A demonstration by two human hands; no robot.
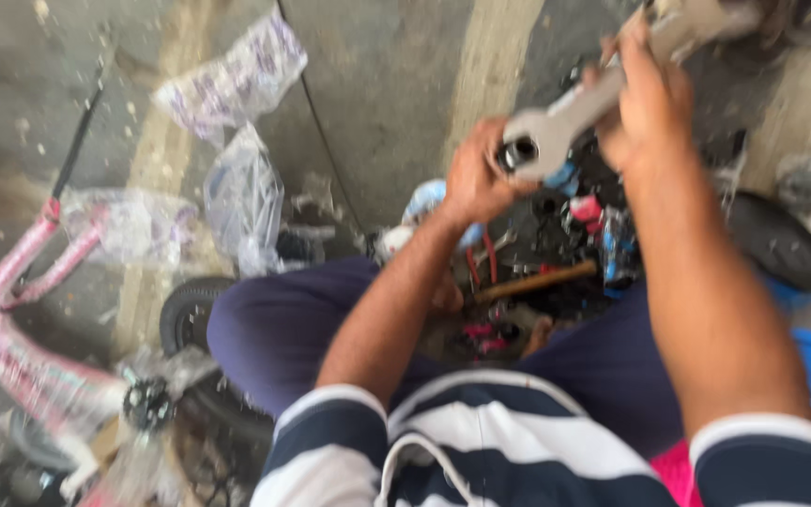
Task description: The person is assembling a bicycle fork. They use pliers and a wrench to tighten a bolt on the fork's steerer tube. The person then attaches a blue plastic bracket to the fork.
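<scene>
The left hand (pixel 477 180) is clenched around the lower, rounded end of a flat grey metal crank-like bar (pixel 570 117), its fingers curled beside the dark round hole in that end. The right hand (pixel 645 103) grasps the same bar higher up, wrapped over its middle, so the bar runs slanting between the two hands, raised in front of the person's chest and above the lap. The upper end of the bar meets a pale blocky part (pixel 696 23) at the top edge of the view; motion blur makes it hard to tell whether the two are joined.

Just below the hands lies a heap of small dark, red and blue parts (pixel 584 239) on the ground, with a wooden-handled tool (pixel 537 280) lying across it. The person's knees in dark blue trousers (pixel 279 329) frame the heap, and a navy-and-white striped shirt (pixel 481 451) fills the bottom edge.

Further left, clear crumpled plastic bags (pixel 241 197) rest on the grey concrete floor (pixel 377 84). A small black tyre (pixel 185 314) sits beside the left knee. At the far left lies a pink bicycle frame wrapped in plastic (pixel 30 371). To the right lies a black curved plastic piece (pixel 781 244), well apart from the hands.
</scene>
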